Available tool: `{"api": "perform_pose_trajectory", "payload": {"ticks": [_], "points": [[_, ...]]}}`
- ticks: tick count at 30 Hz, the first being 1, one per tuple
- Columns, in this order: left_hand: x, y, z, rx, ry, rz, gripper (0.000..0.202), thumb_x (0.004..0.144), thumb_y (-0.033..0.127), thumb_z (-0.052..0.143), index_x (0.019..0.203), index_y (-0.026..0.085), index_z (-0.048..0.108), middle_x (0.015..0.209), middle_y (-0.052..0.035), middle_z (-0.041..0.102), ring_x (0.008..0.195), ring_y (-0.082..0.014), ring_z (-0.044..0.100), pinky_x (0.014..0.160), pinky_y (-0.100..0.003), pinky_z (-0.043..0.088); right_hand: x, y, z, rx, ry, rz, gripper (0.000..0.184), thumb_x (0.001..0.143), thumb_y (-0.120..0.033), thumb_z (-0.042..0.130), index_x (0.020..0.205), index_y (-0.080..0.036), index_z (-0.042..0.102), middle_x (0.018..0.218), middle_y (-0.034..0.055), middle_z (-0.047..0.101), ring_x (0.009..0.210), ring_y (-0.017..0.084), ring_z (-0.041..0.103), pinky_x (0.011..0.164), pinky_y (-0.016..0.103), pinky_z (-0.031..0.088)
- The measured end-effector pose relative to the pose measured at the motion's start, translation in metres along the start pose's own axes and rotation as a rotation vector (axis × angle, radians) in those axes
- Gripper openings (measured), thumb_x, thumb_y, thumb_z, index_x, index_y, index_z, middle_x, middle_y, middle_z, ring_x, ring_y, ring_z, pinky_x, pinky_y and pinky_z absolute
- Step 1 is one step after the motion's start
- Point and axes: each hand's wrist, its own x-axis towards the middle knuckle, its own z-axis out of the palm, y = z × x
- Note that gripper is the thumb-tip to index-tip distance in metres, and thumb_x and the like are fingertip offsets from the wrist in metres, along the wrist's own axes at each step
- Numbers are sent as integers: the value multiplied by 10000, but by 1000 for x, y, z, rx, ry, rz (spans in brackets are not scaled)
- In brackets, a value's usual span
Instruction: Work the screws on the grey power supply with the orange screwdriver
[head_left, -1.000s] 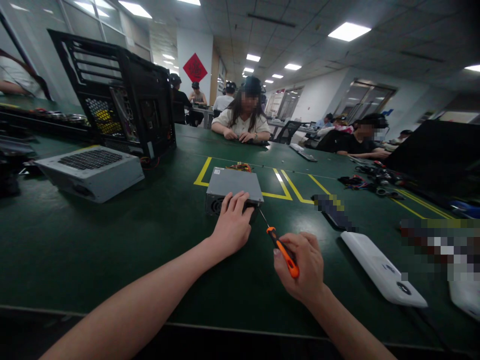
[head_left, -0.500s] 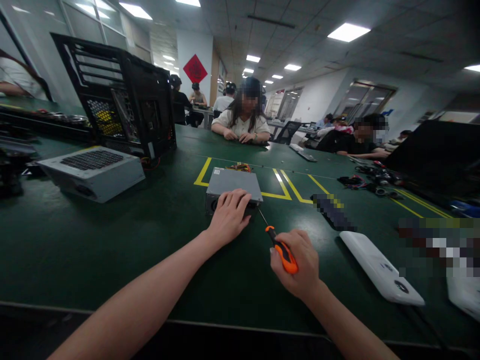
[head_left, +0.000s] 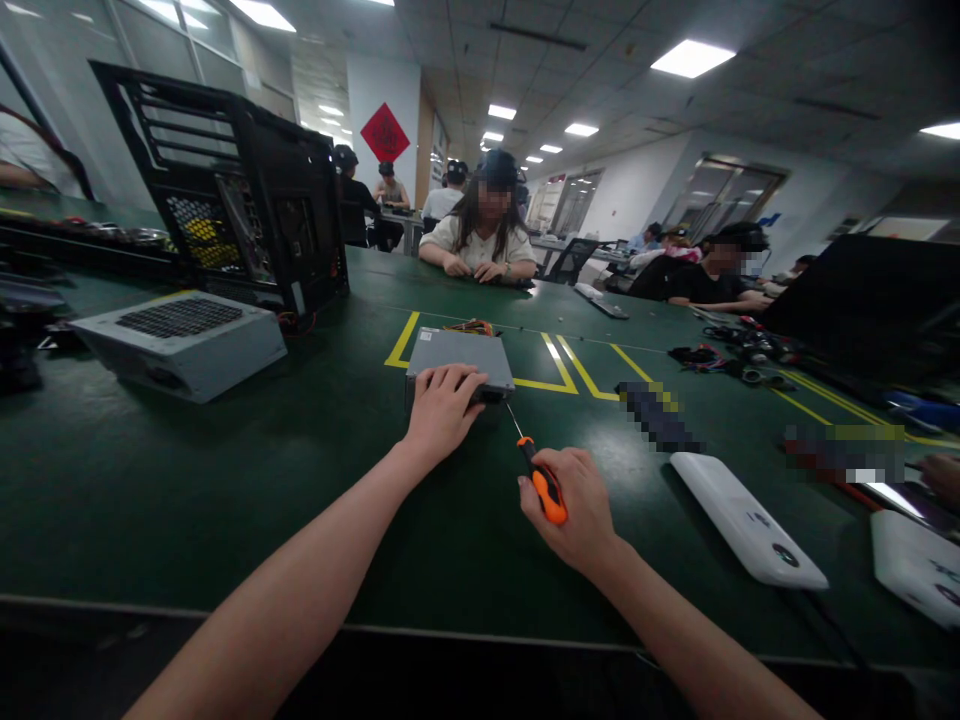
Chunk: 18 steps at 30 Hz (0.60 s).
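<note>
A small grey power supply unit [head_left: 457,353] lies on the green table [head_left: 225,470] inside a yellow-taped square, with coloured cables at its far end. My left hand [head_left: 440,408] rests on its near edge, fingers curled over the top and front. My right hand [head_left: 570,510] is closed round the orange and black handle of a screwdriver [head_left: 541,483]. The thin shaft points at the unit's near right corner, its tip at or just short of the case.
A larger grey power supply [head_left: 184,340] and an open black computer case [head_left: 232,190] stand at the left. White flat devices [head_left: 746,520] lie at the right. Other people sit across the table and at the far right, with cables and parts near them.
The view has shifted slightly. My right hand has turned the screwdriver handle and moved a little closer to the unit. My left hand stays on the unit's near edge.
</note>
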Motion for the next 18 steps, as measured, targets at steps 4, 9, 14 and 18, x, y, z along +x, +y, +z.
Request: {"api": "perform_pose_trajectory", "payload": {"ticks": [4,9,14,18], "points": [[2,-12,-2,-1,10,-27,358,749,232,593,1092,264,496,1152,-24,524,1073,-230,439,889,-395,287,11,1,-3,-104,-123,-141,102,758,-223,504,816,-164,565,719,40,555,692,161,482,754,356,356],[4,-27,-3,2,21,-33,364,734,228,610,1079,266,502,1138,-18,527,1053,-220,448,893,-388,284,25,1,5,-195,-131,-286,257,778,-371,484,880,-167,602,716,52,564,684,173,470,740,361,340],[5,-28,0,0,28,-45,354,725,227,618,1059,264,508,1121,-20,531,1061,-219,439,918,-396,267,22,-8,22,-153,-93,-228,252,778,-322,484,877,-110,579,693,52,569,638,154,458,733,333,357],[5,-23,1,1,33,-58,321,735,181,587,1038,262,515,1131,-14,529,1071,-219,429,936,-403,257,20,-13,24,-182,-107,-259,155,753,-257,505,821,-159,604,711,55,541,697,174,440,729,336,354]]}}
